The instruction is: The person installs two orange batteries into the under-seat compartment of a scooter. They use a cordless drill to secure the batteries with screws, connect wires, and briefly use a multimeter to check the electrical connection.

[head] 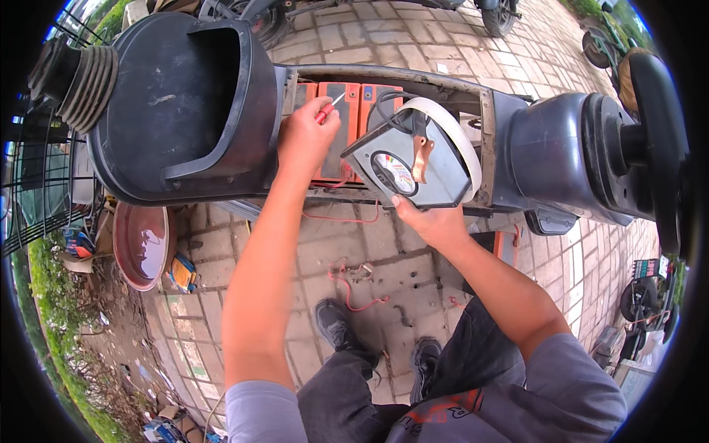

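Note:
My left hand (310, 130) grips a red-handled probe (324, 114) with a thin metal tip. That tip points at the terminal corner of a middle orange-and-grey battery (338, 133); I cannot tell whether it touches. Another battery (382, 91) with a blue-marked terminal sits to its right, partly behind the meter. In my right hand (437, 224) is a tilted battery tester (399, 147) with a dial gauge (393, 173) and a pale curved handle (465, 138). A copper clamp piece (422, 158) lies against its face, and a black cable (382, 105) loops above it.
The batteries sit in the open frame (487, 138) of a dark scooter. Its hollow black bucket-shaped housing (149, 99) is left. Below are a reddish basin (124, 243) of liquid, red wires (354, 296) on paving, and an orange-edged battery (507, 248). Other two-wheelers (496, 19) stand around.

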{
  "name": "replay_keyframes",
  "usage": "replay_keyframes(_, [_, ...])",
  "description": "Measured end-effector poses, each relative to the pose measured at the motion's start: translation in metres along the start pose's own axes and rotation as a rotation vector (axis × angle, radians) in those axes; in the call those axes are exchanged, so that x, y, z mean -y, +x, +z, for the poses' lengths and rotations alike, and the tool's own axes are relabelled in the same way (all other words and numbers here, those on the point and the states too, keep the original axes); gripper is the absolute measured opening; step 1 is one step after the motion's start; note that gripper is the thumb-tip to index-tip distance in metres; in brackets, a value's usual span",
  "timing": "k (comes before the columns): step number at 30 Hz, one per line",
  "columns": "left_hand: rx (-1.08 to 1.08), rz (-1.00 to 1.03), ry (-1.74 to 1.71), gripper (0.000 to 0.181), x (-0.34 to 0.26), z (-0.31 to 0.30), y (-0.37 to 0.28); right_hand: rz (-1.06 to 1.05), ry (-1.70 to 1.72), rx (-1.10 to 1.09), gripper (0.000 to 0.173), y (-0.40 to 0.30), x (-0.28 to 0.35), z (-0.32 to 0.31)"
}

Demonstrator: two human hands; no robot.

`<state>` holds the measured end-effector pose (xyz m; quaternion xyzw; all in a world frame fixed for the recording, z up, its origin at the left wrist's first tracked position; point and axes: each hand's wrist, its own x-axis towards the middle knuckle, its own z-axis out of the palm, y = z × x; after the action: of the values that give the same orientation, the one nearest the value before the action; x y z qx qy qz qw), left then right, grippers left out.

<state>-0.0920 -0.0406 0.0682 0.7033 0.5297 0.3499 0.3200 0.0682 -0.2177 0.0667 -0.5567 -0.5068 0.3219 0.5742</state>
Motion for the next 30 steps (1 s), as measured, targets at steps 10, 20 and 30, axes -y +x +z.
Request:
replay_keyframes(10, [-0.031, -0.050, 0.169, 0.037, -0.013, 0.014, 0.007, 0.047, -0.013, 0.051, 0.053, 0.009, -0.003, -0.010])
replay_keyframes(20, [0.009, -0.038, 0.212, 0.035, -0.018, 0.017, 0.012, 0.057, 0.025, 0.061, 0.052, 0.013, -0.005, -0.011])
replay_keyframes(30, [0.006, -0.023, 0.248, 0.035, -0.020, 0.018, 0.014, 0.030, 0.118, 0.042, 0.050, 0.017, -0.006, -0.012])
